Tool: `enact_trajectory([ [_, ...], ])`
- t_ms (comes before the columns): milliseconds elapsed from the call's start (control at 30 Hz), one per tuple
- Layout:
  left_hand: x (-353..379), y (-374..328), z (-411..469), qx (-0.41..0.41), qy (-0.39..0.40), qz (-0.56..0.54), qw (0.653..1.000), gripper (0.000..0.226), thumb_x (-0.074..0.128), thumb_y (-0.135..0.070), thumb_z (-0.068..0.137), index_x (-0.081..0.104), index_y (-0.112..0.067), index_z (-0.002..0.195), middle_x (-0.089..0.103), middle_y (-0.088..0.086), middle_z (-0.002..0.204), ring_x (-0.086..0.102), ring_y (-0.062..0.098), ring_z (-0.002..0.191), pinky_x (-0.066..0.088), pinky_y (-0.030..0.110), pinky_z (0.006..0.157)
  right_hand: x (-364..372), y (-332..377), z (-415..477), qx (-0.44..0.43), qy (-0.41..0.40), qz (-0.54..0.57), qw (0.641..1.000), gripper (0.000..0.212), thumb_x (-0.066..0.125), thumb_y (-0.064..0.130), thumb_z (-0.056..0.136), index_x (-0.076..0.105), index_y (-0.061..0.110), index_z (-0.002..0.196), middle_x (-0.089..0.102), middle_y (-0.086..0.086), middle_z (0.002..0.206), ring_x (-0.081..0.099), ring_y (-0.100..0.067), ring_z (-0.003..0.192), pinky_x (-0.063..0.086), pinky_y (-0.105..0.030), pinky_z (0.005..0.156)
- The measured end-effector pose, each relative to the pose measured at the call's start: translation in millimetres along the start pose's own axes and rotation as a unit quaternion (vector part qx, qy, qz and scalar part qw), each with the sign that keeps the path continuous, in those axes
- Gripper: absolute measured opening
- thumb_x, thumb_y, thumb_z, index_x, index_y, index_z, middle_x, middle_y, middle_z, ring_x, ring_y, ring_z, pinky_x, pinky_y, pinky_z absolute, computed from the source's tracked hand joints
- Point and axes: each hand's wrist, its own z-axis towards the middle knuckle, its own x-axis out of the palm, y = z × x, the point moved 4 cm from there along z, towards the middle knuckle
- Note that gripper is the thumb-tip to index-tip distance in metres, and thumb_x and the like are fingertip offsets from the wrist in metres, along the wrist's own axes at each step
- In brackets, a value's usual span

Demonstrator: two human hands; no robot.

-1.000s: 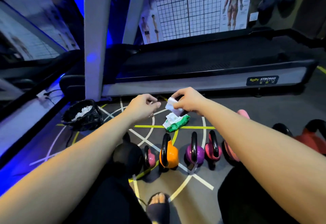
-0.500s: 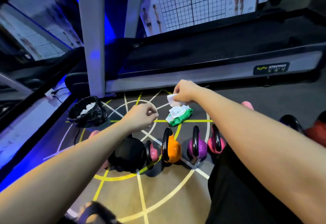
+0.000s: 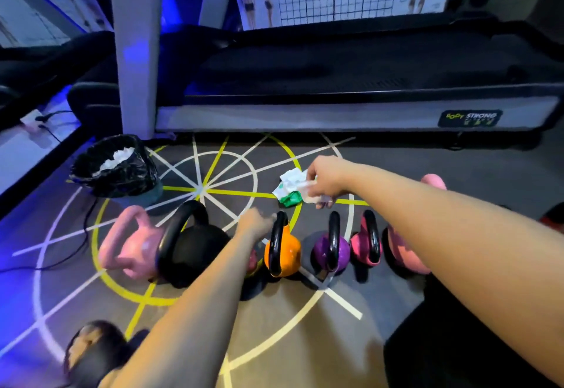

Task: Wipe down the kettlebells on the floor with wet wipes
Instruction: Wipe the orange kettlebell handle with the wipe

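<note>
Grey gym flooring (image 3: 412,155) marked with yellow and white lines ran up to a black treadmill (image 3: 305,119) on the far side. Kettlebells stood in a near row, left to right: pale pink kettlebell (image 3: 131,247), large black kettlebell (image 3: 195,250), orange kettlebell (image 3: 287,253), purple kettlebell (image 3: 323,253), magenta kettlebell (image 3: 360,250), pink kettlebell (image 3: 406,256). A green-and-white wipe packet (image 3: 290,198) lay just beyond the row. The right hand (image 3: 326,180) hovered over the packet, pinching a white wet wipe (image 3: 308,192). The left hand (image 3: 256,224) was beside the orange kettlebell's handle, blurred; its grip could not be determined. A black-lined bin (image 3: 122,174) holding white waste stood far left.
</note>
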Motion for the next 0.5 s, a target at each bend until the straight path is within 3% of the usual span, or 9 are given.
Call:
enact_trajectory([
  [100,40,17,17,-0.01,0.051,0.012,0.999,0.061,0.067,-0.055,0.089,0.063,0.003,0.106,0.07,0.019,0.104,0.066,0.036,0.102,0.044,0.034,0.073,20,-2,10,0.003,0.021,-0.108,0.994,0.022,0.05,0.002,0.093,0.067,-0.002,0.107,0.075,-0.015,0.08,0.074,-0.023,0.062,0.058,-0.03,0.055],
  [167,65,26,28,-0.028,0.086,-0.057,0.994,0.046,0.07,-0.047,0.09,0.059,-0.004,0.099,0.066,0.014,0.088,0.067,0.032,0.083,0.047,0.033,0.068,43,-11,18,0.0,0.035,-0.165,0.986,0.021,0.052,0.005,0.092,0.069,0.003,0.104,0.075,-0.012,0.084,0.07,-0.019,0.059,0.053,-0.027,0.053],
  [233,85,30,31,-0.061,0.118,-0.195,0.972,0.025,0.066,-0.026,0.094,0.054,-0.005,0.102,0.063,0.011,0.077,0.066,0.025,0.058,0.052,0.034,0.056,67,-24,22,-0.001,0.035,-0.217,0.976,0.02,0.055,0.011,0.09,0.069,0.006,0.103,0.073,-0.013,0.094,0.067,-0.027,0.078,0.054,-0.033,0.064],
  [333,98,30,36,-0.109,0.139,-0.33,0.927,0.002,0.056,-0.009,0.095,0.055,-0.009,0.096,0.057,0.009,0.059,0.054,0.02,0.042,0.041,0.023,0.045,92,-51,27,0.026,0.061,-0.261,0.963,0.024,0.054,0.012,0.088,0.068,0.009,0.106,0.07,-0.013,0.101,0.064,-0.032,0.098,0.055,-0.04,0.08],
  [433,100,31,42,-0.12,0.12,-0.34,0.925,0.022,0.066,-0.022,0.095,0.058,-0.007,0.08,0.039,0.005,0.049,0.033,0.016,0.036,0.028,0.019,0.043,95,-65,29,0.06,0.08,-0.277,0.956,0.023,0.054,0.012,0.089,0.067,0.007,0.107,0.07,-0.015,0.102,0.065,-0.033,0.097,0.055,-0.04,0.08],
  [500,99,31,39,-0.107,0.104,-0.347,0.926,0.034,0.068,-0.033,0.094,0.057,-0.006,0.077,0.036,0.005,0.049,0.03,0.016,0.035,0.027,0.018,0.041,93,-66,29,0.072,0.081,-0.289,0.951,0.022,0.054,0.012,0.091,0.067,0.007,0.108,0.069,-0.015,0.105,0.063,-0.031,0.096,0.053,-0.037,0.078],
])
